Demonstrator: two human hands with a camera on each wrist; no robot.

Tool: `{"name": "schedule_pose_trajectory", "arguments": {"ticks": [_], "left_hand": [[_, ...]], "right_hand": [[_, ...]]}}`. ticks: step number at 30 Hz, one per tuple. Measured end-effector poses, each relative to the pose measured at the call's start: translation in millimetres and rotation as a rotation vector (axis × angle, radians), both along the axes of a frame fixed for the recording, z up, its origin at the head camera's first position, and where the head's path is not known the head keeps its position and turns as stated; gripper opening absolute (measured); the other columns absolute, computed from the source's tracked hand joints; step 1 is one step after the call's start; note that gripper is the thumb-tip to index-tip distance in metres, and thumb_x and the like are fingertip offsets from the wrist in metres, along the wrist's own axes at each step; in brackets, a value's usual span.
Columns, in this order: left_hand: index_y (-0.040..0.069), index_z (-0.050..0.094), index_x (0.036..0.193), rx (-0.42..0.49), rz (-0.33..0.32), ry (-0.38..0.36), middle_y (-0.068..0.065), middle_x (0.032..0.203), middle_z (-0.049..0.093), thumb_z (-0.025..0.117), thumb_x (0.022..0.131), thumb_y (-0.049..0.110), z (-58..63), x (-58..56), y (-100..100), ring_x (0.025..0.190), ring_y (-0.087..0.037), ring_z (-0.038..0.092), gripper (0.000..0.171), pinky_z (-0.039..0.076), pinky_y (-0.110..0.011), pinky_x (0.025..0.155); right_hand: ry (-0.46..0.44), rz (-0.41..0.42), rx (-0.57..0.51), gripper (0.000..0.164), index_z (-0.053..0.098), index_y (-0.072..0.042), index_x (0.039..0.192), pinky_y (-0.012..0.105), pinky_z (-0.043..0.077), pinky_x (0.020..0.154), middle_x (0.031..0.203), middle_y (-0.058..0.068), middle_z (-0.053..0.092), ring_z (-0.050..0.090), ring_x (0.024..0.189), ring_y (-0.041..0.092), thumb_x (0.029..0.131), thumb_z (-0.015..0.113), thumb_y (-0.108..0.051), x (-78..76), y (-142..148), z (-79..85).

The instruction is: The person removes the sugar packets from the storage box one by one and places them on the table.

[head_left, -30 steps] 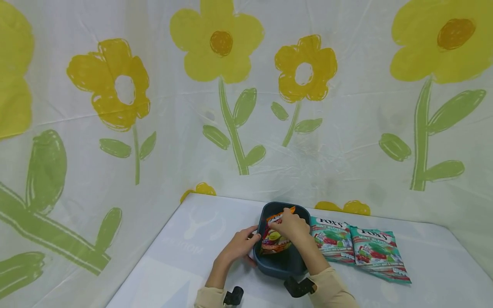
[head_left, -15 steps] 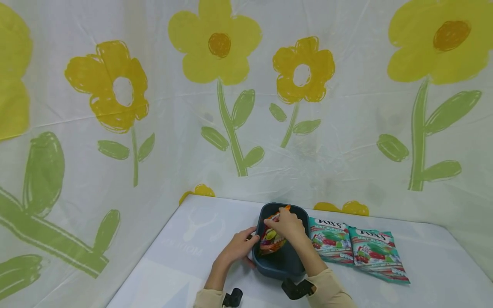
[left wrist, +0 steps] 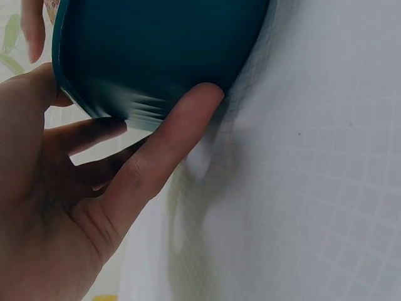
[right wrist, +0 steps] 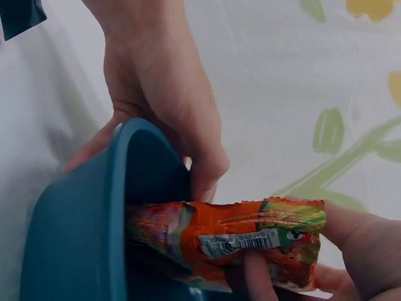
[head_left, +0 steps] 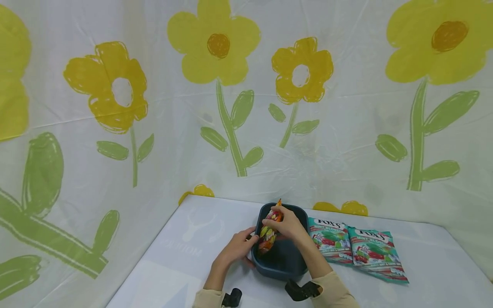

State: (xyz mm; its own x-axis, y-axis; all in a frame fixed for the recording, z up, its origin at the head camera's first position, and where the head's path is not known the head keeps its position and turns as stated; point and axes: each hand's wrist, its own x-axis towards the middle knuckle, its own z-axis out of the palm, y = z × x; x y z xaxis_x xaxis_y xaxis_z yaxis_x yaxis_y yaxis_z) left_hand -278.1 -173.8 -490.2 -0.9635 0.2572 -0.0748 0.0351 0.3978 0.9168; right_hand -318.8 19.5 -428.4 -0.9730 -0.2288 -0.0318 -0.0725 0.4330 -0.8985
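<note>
A dark blue-green plastic bin (head_left: 280,270) stands on the table in the head view. My left hand (head_left: 236,247) grips its left side; in the left wrist view one straight digit lies along the bin's outer wall (left wrist: 150,50). My right hand (head_left: 289,223) pinches an orange, printed snack bag (head_left: 266,240), which is tilted on its edge inside the bin at the left. In the right wrist view the bag (right wrist: 235,229) shows a barcode, and its upper end sticks out past the bin's rim (right wrist: 116,188). The bag's lower end is hidden inside.
To the right of the bin lie two green FOX'S candy bags (head_left: 330,240), side by side on the white table (head_left: 185,252). A white curtain (head_left: 339,162) with yellow flowers hangs behind the table.
My right hand has shifted slightly left and turned the orange bag, so it now stands narrower and more edge-on near the bin's left wall. My left hand has stayed at the bin.
</note>
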Motion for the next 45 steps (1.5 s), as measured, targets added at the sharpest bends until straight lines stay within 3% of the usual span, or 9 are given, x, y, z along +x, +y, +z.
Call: {"name": "schedule_pose_trajectory", "arguments": {"ticks": [10, 17, 30, 41, 45], "left_hand": [[0.011, 0.043, 0.148, 0.004, -0.006, 0.015, -0.024, 0.12, 0.062, 0.049, 0.101, 0.032, -2.3, 0.2, -4, 0.066, -0.027, 0.072, 0.051, 0.062, -0.039, 0.059], [0.008, 0.042, 0.148, -0.005, 0.001, 0.014, -0.023, 0.119, 0.062, 0.05, 0.101, 0.032, -2.8, -0.1, -2, 0.064, -0.027, 0.072, 0.054, 0.062, -0.037, 0.058], [0.007, 0.04, 0.149, -0.059, 0.006, 0.016, -0.022, 0.122, 0.062, 0.05, 0.101, 0.037, -4.7, -2.2, -3, 0.065, -0.024, 0.073, 0.058, 0.056, -0.049, 0.092], [0.006, 0.041, 0.149, -0.024, 0.006, 0.011, -0.023, 0.12, 0.061, 0.05, 0.102, 0.035, -4.6, -2.2, -4, 0.066, -0.026, 0.072, 0.056, 0.062, -0.041, 0.071], [0.006, 0.041, 0.149, -0.037, 0.007, 0.025, -0.022, 0.12, 0.062, 0.049, 0.102, 0.034, -3.4, -1.7, -3, 0.061, -0.026, 0.072, 0.055, 0.059, -0.048, 0.085]], "right_hand": [[-0.079, -0.002, -0.071, 0.065, 0.049, -0.007, 0.141, 0.042, 0.063, 0.065, 0.121, 0.021, 0.059, 0.064, 0.088, 0.024, 0.086, 0.076, -0.029, 4.3, 13, -11.2], [-0.072, -0.002, -0.126, 0.06, 0.05, -0.01, 0.14, 0.043, 0.063, 0.066, 0.122, 0.021, 0.062, 0.066, 0.086, 0.023, 0.087, 0.076, -0.021, 5.6, 23, -23.0], [-0.157, -0.019, -0.336, 0.062, 0.05, -0.018, 0.143, 0.043, 0.062, 0.079, 0.132, 0.022, 0.058, 0.065, 0.091, 0.023, 0.086, 0.076, -0.022, 4.3, 35, -22.6], [-0.201, -0.047, -0.382, 0.061, 0.053, -0.024, 0.14, 0.044, 0.062, 0.081, 0.138, 0.019, 0.055, 0.065, 0.094, 0.025, 0.084, 0.078, -0.023, 8.0, 42, -27.2], [-0.201, -0.043, -0.394, 0.061, 0.053, -0.024, 0.14, 0.044, 0.061, 0.081, 0.139, 0.019, 0.054, 0.064, 0.095, 0.026, 0.084, 0.078, -0.023, 10.4, 45, -26.9]]}}
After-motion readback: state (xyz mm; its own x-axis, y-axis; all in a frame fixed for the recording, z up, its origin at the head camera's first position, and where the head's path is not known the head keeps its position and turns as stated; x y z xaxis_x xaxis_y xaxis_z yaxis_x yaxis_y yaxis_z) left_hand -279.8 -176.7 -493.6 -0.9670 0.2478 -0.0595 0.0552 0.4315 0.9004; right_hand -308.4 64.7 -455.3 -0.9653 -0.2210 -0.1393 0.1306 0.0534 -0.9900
